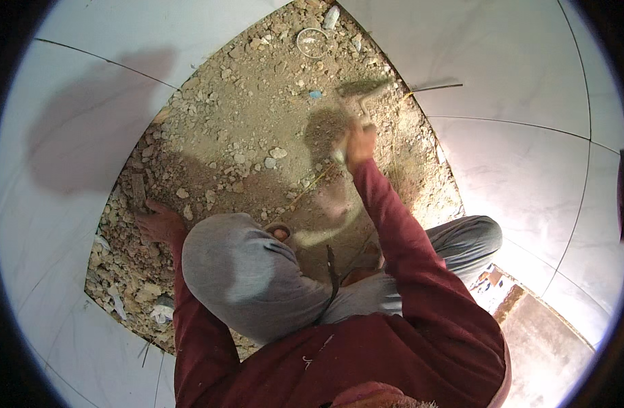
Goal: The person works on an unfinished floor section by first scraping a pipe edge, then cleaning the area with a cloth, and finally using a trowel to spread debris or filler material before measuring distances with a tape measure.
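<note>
Bright light, heavy fisheye bend
Glare whitens the tiles (523, 88); a soft shadow falls at upper left; the raised hand (358, 143) is motion-blurred; corners are black.

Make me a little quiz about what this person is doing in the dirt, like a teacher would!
1. True or false: the left hand rests flat on the rubble.
2. What does the right hand grip? A) a small hand tool B) a bucket C) a paintbrush
3. What surrounds the dirt patch?

Key:
1. True; it presses on stones at the patch's left edge.
2. A; the motion-blurred head of the tool sits over the soil beyond the hand.
3. Large white floor tiles lie on both sides.
</note>
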Motion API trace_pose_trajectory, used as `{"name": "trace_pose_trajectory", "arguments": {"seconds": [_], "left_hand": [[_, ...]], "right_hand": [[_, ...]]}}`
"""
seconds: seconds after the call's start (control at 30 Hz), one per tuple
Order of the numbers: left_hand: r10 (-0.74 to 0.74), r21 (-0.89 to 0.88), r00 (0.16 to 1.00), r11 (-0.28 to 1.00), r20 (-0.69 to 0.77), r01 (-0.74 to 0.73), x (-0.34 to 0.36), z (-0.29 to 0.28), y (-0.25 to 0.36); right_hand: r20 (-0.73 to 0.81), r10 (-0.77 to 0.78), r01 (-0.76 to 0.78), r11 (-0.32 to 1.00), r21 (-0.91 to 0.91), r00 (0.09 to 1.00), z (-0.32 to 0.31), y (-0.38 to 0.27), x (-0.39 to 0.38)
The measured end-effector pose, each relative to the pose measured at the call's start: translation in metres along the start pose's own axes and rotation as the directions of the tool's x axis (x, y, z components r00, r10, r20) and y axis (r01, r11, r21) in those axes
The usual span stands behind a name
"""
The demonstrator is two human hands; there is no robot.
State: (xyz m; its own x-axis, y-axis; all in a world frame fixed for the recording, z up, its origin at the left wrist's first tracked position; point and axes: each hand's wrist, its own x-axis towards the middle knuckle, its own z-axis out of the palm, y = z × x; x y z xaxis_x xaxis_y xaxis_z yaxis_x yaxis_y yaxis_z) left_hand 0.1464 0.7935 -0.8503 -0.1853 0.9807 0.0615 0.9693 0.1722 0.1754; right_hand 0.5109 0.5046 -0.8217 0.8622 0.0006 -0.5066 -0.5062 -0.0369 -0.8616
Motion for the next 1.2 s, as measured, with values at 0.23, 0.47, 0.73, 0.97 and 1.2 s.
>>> {"name": "trace_pose_trajectory", "arguments": {"seconds": [0.23,0.47,0.73,0.97,1.2], "left_hand": [[0.009,-0.001,0.999,1.000,0.036,-0.009,-0.002,-0.012,0.007],[0.058,-0.083,0.997,0.995,-0.044,-0.062,-0.001,-0.005,0.005],[0.086,-0.058,0.993,0.994,-0.076,-0.091,-0.001,-0.001,-0.003],[0.070,0.035,0.994,0.997,-0.078,-0.067,0.013,0.027,-0.025],[0.102,0.023,0.984,0.995,-0.144,-0.100,0.012,0.030,-0.025]], "right_hand": [[-0.019,-0.220,0.197,0.907,-0.371,0.975,0.061,-0.006,0.065],[0.332,-0.375,0.490,0.499,-0.714,0.865,0.019,-0.034,0.079],[0.485,-0.060,0.478,0.312,-0.821,0.873,0.077,-0.151,0.146],[0.617,-0.065,0.575,-0.297,-0.762,0.784,0.119,-0.169,0.117],[0.516,-0.023,0.510,-0.125,-0.851,0.856,0.119,-0.189,0.100]]}}
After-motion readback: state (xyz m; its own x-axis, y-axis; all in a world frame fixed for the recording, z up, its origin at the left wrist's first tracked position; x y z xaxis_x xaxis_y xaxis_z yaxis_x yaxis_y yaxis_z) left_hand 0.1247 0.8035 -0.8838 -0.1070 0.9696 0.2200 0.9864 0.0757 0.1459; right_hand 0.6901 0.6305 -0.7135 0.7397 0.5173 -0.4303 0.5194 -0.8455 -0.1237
